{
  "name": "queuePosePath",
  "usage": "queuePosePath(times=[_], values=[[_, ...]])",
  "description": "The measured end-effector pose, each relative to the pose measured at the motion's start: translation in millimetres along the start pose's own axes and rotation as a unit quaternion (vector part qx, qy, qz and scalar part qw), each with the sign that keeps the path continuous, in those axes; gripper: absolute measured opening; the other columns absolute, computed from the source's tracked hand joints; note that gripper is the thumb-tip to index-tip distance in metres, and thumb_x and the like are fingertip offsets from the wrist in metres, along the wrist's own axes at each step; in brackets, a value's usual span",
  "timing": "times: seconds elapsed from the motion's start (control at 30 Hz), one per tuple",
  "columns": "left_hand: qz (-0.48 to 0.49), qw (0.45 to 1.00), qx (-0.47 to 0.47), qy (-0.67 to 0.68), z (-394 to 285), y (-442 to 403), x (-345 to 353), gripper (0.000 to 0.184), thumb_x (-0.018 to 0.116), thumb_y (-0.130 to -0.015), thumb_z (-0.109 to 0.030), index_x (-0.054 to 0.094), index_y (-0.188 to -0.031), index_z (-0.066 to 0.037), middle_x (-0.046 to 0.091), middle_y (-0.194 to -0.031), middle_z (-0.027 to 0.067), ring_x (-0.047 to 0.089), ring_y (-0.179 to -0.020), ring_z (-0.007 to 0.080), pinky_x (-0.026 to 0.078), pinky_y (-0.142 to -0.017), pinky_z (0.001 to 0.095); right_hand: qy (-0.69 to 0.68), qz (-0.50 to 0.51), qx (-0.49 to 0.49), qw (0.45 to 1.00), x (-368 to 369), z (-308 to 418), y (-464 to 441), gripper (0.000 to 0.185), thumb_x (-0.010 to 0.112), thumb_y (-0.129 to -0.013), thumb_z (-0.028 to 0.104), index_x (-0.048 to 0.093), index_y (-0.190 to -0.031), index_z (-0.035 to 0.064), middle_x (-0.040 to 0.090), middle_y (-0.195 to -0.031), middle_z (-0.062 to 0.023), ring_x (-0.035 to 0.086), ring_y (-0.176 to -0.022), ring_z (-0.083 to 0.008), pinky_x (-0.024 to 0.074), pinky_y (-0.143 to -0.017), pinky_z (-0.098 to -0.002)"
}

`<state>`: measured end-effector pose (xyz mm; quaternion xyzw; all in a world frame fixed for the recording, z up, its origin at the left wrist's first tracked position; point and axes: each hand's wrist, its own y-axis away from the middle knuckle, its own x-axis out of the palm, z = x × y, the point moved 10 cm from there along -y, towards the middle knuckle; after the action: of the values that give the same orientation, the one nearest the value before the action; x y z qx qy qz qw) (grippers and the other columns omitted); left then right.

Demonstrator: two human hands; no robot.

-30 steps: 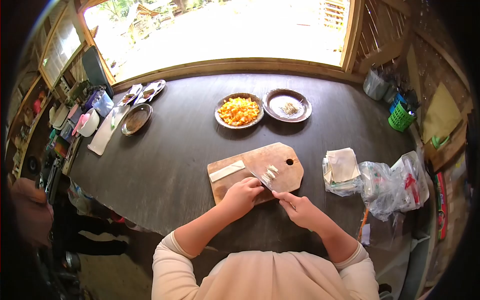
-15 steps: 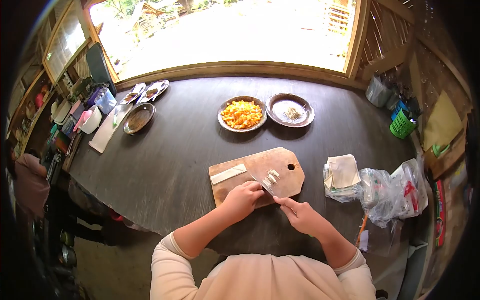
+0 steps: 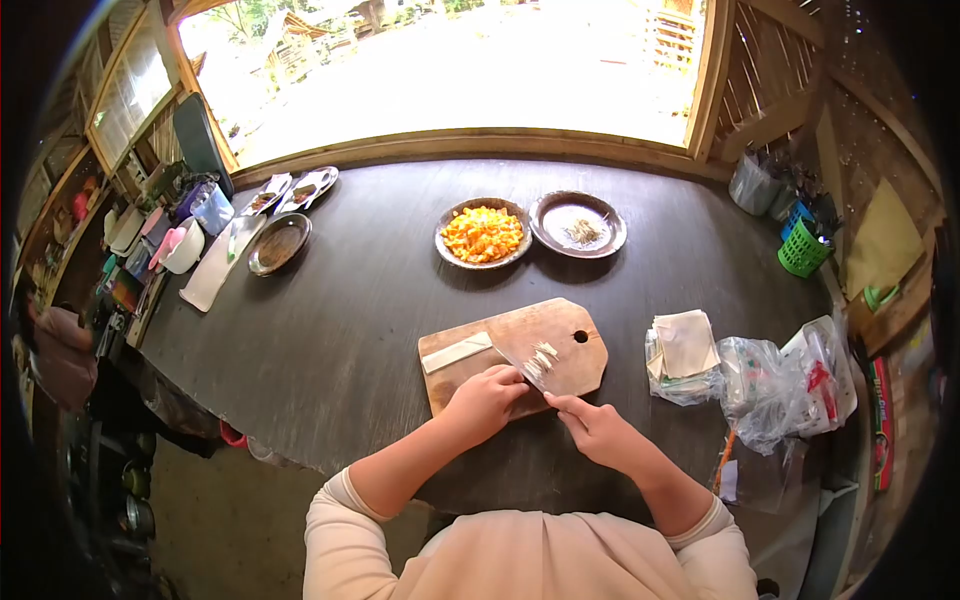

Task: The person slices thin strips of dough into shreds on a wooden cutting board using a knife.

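A wooden cutting board [image 3: 570, 375] with a hole at its right end lies in front of me. My right hand [image 3: 598, 428] is closed around the handle of a knife [image 3: 522, 368], whose blade rests across the board. Beside the blade, my left hand [image 3: 487, 402] has its fingers curled at the board's front edge; what they hold, if anything, is hidden. A flat pale strip [image 3: 456, 352] lies at the board's left. Thin pale slivers [image 3: 541, 358] are piled right of the blade.
Beyond the board stand a bowl of orange pieces [image 3: 482, 234] and a plate with thin shreds [image 3: 578, 225]. Square wrappers [image 3: 686, 345] and plastic bags [image 3: 765, 385] lie right. An empty dark dish [image 3: 280, 244] is left. Another person [image 3: 65, 355] is at the far left.
The view has shifted slightly, so the table sits lower in it. The person at the far left has moved. My hands stay at nearly the same place on the board.
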<state>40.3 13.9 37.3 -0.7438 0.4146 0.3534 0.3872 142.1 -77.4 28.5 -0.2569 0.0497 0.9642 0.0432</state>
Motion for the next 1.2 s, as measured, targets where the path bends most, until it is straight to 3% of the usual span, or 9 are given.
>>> queuePosePath(times=[0.1, 0.2, 0.27, 0.37, 0.57, 0.77, 0.97, 1.1, 1.2], values=[[-0.001, 1.0, 0.004, 0.009, -2.6, 0.0, -0.7, 0.03, 0.063, -0.074, 0.002, 0.07, -0.103, -0.003, 0.064, -0.108, 0.0101, 0.06, -0.108, 0.03, 0.05, -0.094, 0.0391, 0.035, -0.013, -0.013, 0.999, 3.4, 0.6, 1.0, 0.034, 0.052, -0.1, 0.014, 0.056, -0.133, 0.0128, 0.066, -0.084, -0.0223, 0.069, -0.073, -0.0305, 0.0514, -0.073, -0.0353], [-0.002, 1.0, 0.005, 0.012, 0.4, -0.4, -0.7, 0.03, 0.062, -0.074, 0.002, 0.07, -0.102, -0.003, 0.064, -0.108, 0.0101, 0.06, -0.107, 0.0301, 0.05, -0.093, 0.0393, 0.006, -0.001, 0.002, 1.0, -2.7, 6.8, 2.6, 0.033, 0.052, -0.1, 0.013, 0.056, -0.133, 0.0127, 0.067, -0.086, -0.0225, 0.069, -0.075, -0.0316, 0.0516, -0.073, -0.0359], [-0.002, 1.0, -0.001, 0.014, 2.6, 0.3, 0.4, 0.029, 0.062, -0.074, 0.002, 0.07, -0.102, -0.003, 0.065, -0.107, 0.0101, 0.061, -0.106, 0.0301, 0.05, -0.093, 0.0394, 0.013, 0.018, 0.054, 0.998, -4.4, 6.5, 5.9, 0.032, 0.052, -0.099, 0.013, 0.057, -0.131, 0.0122, 0.067, -0.09, -0.0237, 0.068, -0.081, -0.0379, 0.052, -0.074, -0.0374], [-0.007, 1.0, 0.007, 0.016, 2.1, 1.1, -0.1, 0.029, 0.062, -0.074, 0.002, 0.07, -0.102, -0.003, 0.065, -0.107, 0.0101, 0.061, -0.106, 0.0299, 0.05, -0.093, 0.0391, -0.006, 0.008, 0.026, 1.0, 0.6, -5.0, 1.9, 0.033, 0.052, -0.099, 0.013, 0.057, -0.132, 0.0127, 0.067, -0.091, -0.0238, 0.067, -0.084, -0.0399, 0.0521, -0.075, -0.0381], [-0.006, 1.0, 0.015, 0.003, -3.8, -0.4, -1.9, 0.028, 0.064, -0.074, 0.001, 0.07, -0.101, -0.003, 0.065, -0.106, 0.0102, 0.061, -0.105, 0.0296, 0.051, -0.092, 0.0386, 0.02, -0.008, -0.013, 1.0, 4.4, -0.9, -0.7, 0.034, 0.052, -0.1, 0.013, 0.056, -0.133, 0.0132, 0.068, -0.091, -0.0239, 0.068, -0.08, -0.04, 0.0528, -0.073, -0.0394], [-0.001, 1.0, 0.012, -0.002, -2.4, 0.1, -1.9, 0.029, 0.064, -0.073, 0.001, 0.07, -0.101, -0.003, 0.065, -0.106, 0.0103, 0.061, -0.106, 0.0296, 0.051, -0.091, 0.0389, 0.013, 0.014, 0.028, 0.999, 0.2, 4.2, 3.2, 0.033, 0.052, -0.099, 0.013, 0.057, -0.132, 0.0126, 0.067, -0.09, -0.0241, 0.067, -0.081, -0.0414, 0.0527, -0.071, -0.0414], [-0.011, 1.0, 0.007, 0.007, -1.5, -0.5, -0.9, 0.028, 0.062, -0.074, 0.001, 0.07, -0.101, -0.003, 0.065, -0.105, 0.0105, 0.061, -0.105, 0.0299, 0.051, -0.091, 0.0391, 0.069, -0.013, -0.002, 0.998, 8.3, -2.4, -2.9, 0.032, 0.051, -0.1, 0.014, 0.057, -0.131, 0.0117, 0.067, -0.089, -0.0242, 0.068, -0.082, -0.0401, 0.0527, -0.073, -0.0407], [-0.016, 1.0, 0.015, 0.016, -1.7, 1.6, -1.5, 0.028, 0.061, -0.075, 0.001, 0.07, -0.101, -0.003, 0.065, -0.105, 0.0105, 0.061, -0.106, 0.0302, 0.051, -0.091, 0.0398, 0.016, -0.023, -0.033, 0.999, -0.6, 8.7, -0.4, 0.032, 0.052, -0.1, 0.014, 0.057, -0.131, 0.0115, 0.067, -0.09, -0.0244, 0.068, -0.084, -0.0401, 0.0529, -0.073, -0.0406], [-0.018, 1.0, 0.011, 0.022, -1.3, 1.0, -3.6, 0.028, 0.061, -0.075, 0.001, 0.07, -0.101, -0.003, 0.065, -0.106, 0.0105, 0.061, -0.106, 0.0306, 0.051, -0.091, 0.0404, 0.025, 0.016, 0.037, 0.999, 1.2, 3.5, 1.0, 0.032, 0.052, -0.1, 0.015, 0.057, -0.132, 0.0117, 0.067, -0.093, -0.0244, 0.067, -0.087, -0.0408, 0.0532, -0.074, -0.0409]])
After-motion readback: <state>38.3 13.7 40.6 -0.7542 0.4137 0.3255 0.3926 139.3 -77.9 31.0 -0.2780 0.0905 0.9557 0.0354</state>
